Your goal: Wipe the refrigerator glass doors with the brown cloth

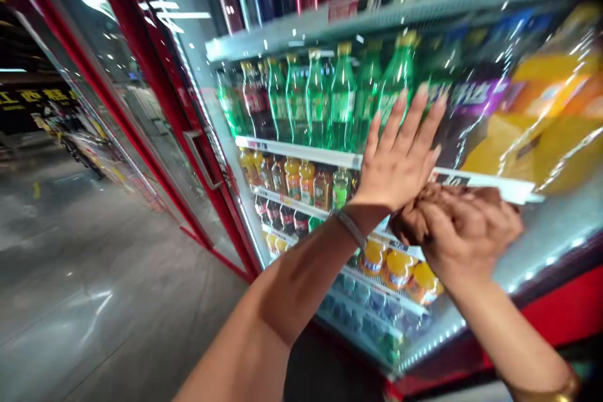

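Glossy red-framed cooler door (181, 94) with clear glass-like pane; smooth, shiny green plastic-looking bottles (343, 97); smooth, reflective grey floor (94, 276)

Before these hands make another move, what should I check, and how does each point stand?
1. Left hand open, fingers spread: ok.
2. Right hand gripping the crumpled brown cloth: ok.
3. Visible gap between left hand and cloth: not ok, they meet in this view.
4. Door handle free of both hands: ok.
5. Green bottles standing on their shelf: ok.
6. Glass free of smudges: cannot tell, glare and blur.
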The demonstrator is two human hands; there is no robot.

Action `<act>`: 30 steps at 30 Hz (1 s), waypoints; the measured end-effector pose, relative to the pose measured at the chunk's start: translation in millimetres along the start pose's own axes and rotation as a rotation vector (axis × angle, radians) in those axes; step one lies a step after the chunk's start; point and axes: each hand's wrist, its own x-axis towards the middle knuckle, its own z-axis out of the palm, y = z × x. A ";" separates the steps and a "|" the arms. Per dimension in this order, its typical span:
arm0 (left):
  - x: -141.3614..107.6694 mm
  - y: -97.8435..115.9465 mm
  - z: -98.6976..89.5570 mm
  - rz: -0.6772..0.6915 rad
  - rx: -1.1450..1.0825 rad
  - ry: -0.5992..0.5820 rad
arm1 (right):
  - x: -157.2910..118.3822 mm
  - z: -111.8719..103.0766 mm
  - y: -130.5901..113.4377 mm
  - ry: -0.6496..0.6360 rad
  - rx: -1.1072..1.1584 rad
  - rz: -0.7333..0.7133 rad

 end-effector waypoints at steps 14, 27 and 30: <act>6.0 -68.3 19.8 0.168 -0.077 0.174 | 99.9 21.3 -28.5 -0.006 -0.174 -0.301; 40.9 -133.4 11.0 0.094 -0.283 0.225 | 195.1 63.0 -59.7 0.027 -0.234 -0.471; 49.4 -153.9 8.5 0.091 -0.315 0.250 | 200.8 78.1 -71.3 0.113 -0.272 -0.347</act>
